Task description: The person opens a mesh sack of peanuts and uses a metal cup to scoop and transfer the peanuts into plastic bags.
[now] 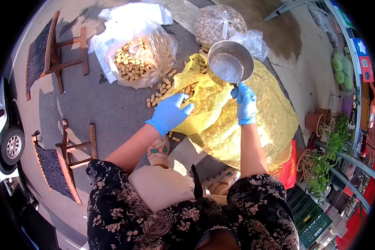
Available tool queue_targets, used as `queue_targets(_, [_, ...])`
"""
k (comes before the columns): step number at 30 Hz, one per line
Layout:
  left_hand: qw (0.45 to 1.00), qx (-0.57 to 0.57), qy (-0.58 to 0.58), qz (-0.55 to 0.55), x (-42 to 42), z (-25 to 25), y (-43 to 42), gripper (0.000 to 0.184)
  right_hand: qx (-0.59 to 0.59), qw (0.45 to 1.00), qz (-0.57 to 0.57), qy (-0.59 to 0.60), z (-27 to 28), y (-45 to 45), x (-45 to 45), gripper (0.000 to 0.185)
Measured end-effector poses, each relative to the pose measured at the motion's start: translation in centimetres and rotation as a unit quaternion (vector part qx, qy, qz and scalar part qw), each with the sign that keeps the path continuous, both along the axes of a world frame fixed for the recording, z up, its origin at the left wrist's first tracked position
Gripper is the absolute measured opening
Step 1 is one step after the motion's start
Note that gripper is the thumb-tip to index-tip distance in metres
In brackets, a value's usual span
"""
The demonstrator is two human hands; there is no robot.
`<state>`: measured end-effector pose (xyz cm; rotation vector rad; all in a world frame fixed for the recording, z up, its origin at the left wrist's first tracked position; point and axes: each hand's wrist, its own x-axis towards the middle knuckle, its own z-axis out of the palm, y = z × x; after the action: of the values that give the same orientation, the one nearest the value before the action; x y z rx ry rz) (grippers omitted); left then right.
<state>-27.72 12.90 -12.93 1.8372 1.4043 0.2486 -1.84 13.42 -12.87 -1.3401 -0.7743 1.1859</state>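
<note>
My right hand (246, 103), in a blue glove, is closed round the handle of a metal pan (230, 62). The pan looks empty and is above the far part of a yellow mesh sack (254, 125). My left hand (171, 111), also gloved, has its fingers apart at the sack's left edge, beside peanuts (190, 89) near its mouth. Loose peanuts (158, 93) lie on the ground left of the sack. Beyond my left hand stands an open clear plastic bag of peanuts (133, 62). A tied bag of peanuts (214, 25) is behind the pan.
Two wooden stools (56, 52) with dark woven seats lie tipped at the left. A car wheel (13, 146) shows at the far left. Potted plants (321, 166), green crates (310, 216) and a metal rail (354, 158) are at the right. A red bag (288, 166) touches the sack.
</note>
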Motion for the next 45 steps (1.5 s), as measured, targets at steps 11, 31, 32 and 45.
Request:
queue_targets(11, [0.933,-0.118,-0.11,-0.322,9.6,-5.0,-9.5,0.04,-0.101,0.95,0.247,-0.163,6.9,-3.9,1.9,0.035])
queue_targets(31, [0.969,-0.007,0.207,-0.132,2.9,-9.7,-4.9,0.075,-0.235,0.746,0.17,-0.6,1.0,-1.2,-2.1,0.082])
queue_targets(32, [0.967,-0.029,0.216,-0.129,2.9,-10.3,-5.2,0.073,-0.289,0.73,0.172,-0.594,-0.5,-0.4,-1.1,0.091])
queue_targets(45, [0.979,-0.134,0.127,-0.092,3.0,-9.9,-6.7,0.08,-0.123,0.585,0.179,-0.781,-3.5,2.6,-1.1,0.089])
